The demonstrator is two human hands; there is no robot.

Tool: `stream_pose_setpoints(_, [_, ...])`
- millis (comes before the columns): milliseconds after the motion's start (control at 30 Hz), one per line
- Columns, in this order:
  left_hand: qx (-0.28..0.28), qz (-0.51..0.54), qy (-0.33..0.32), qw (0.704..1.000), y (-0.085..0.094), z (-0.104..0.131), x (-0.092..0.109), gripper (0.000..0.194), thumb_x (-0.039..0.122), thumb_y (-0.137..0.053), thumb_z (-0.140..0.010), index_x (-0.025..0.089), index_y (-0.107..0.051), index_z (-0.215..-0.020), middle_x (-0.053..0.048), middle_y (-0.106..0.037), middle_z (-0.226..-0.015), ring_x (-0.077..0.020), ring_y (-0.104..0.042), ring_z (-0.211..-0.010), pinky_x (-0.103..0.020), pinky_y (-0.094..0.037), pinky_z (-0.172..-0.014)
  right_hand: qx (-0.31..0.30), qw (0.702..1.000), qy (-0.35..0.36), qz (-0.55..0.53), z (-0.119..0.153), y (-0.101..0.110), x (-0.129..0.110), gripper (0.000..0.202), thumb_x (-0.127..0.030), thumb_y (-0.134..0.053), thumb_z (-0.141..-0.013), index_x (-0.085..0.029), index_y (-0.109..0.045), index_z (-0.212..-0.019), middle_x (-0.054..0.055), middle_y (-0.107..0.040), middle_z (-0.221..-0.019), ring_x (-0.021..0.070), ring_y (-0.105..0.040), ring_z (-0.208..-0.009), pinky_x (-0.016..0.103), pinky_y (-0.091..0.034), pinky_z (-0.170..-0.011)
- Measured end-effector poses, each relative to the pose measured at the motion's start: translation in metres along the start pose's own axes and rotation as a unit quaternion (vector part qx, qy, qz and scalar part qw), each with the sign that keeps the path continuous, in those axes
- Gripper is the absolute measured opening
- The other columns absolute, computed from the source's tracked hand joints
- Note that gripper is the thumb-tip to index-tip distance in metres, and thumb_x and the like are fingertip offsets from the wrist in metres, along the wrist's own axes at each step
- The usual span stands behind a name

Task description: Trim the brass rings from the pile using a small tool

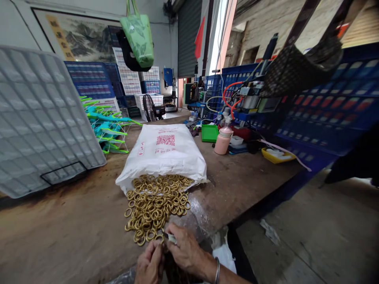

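Observation:
A heap of brass-coloured rings [156, 205] spills from the mouth of a white woven sack [177, 157] onto the brown tabletop [97, 232]. At the near side of the heap, my left hand [150, 262] has its thumb and fingers pinched on a single ring [159, 238], part of which shows above the fingertips. Close beside it, my right hand [186, 248] is closed around a small tool [170, 237] with a pale handle and a dark, narrow tip, perhaps a small knife. The tip points at the ring. Fingers hide much of both things.
On the left stands a large translucent plastic crate [44, 118] by turquoise and green plastic pieces [109, 130]. Toward the back right are a pink bottle [223, 140], a green tray [209, 133] and a yellow bowl [276, 157]. Blue crates [314, 106] line the right side.

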State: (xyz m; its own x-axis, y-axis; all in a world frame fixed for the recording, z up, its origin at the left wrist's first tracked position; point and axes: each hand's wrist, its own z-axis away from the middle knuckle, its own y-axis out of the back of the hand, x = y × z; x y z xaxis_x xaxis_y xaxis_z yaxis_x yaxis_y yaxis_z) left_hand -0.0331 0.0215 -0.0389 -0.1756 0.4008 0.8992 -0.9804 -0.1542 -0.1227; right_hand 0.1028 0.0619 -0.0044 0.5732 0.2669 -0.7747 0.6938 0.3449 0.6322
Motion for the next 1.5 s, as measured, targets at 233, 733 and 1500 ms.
stream_pose_setpoints(233, [0.075,-0.05,-0.153,0.984,-0.008,0.002,0.005,0.032,0.055,-0.068,-0.059,0.023,-0.063,-0.063,-0.001,-0.055,-0.058,-0.0193,-0.051,-0.06,-0.026,-0.042,-0.055,-0.028,0.974,-0.102,-0.2,-0.009,0.0,-0.001,0.022,-0.026,-0.042,-0.084,-0.019,-0.045,-0.063,-0.005,-0.042,-0.055,0.0095,-0.04,-0.053,0.021,-0.028,-0.051])
stream_pose_setpoints(733, [-0.025,0.003,-0.015,1.0,-0.01,0.022,0.017,0.044,0.061,-0.059,-0.069,0.018,-0.051,-0.068,0.008,-0.043,-0.047,-0.0048,-0.032,-0.037,-0.017,-0.024,-0.037,-0.02,0.973,-0.044,-0.224,-0.007,0.001,-0.004,0.011,-0.023,-0.048,-0.075,-0.018,-0.046,-0.065,-0.006,-0.042,-0.059,0.0089,-0.038,-0.057,0.02,-0.03,-0.053])
stream_pose_setpoints(1500, [-0.023,0.101,-0.068,0.992,-0.005,0.027,0.009,0.031,0.047,-0.06,-0.078,0.018,-0.05,-0.072,0.007,-0.048,-0.056,-0.0043,-0.036,-0.041,-0.016,-0.027,-0.037,-0.025,0.986,0.088,0.141,0.013,-0.006,0.009,0.019,-0.007,-0.043,-0.07,-0.018,-0.055,-0.08,0.001,-0.059,-0.069,0.0134,-0.047,-0.06,0.026,-0.023,-0.056])
